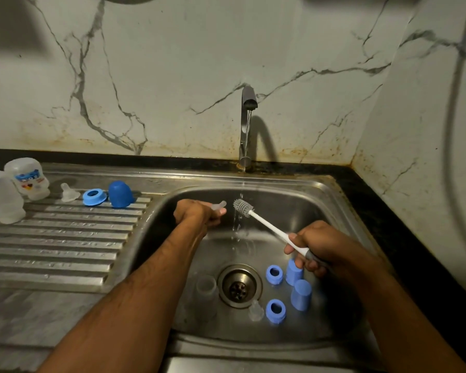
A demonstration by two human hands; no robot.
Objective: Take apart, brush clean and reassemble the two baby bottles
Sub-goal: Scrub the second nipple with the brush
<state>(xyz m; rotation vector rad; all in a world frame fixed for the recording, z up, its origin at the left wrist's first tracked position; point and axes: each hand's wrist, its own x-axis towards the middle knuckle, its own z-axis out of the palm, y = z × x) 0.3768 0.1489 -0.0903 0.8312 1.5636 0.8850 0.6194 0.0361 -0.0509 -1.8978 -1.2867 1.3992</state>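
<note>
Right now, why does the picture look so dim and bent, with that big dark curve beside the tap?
In the head view, the light is dim and comes from the front-left, so the tap throws a curved shadow on the marble wall; the wide-angle lens bows the counter edge and the drainboard ridges; the sink steel shows soft glare; the clear parts near the drain look blurry.

two bottle bodies (14,189) inverted on drainboard, blue rings (274,292) and caps (297,284) in basin, brush (264,224) under stream
</note>
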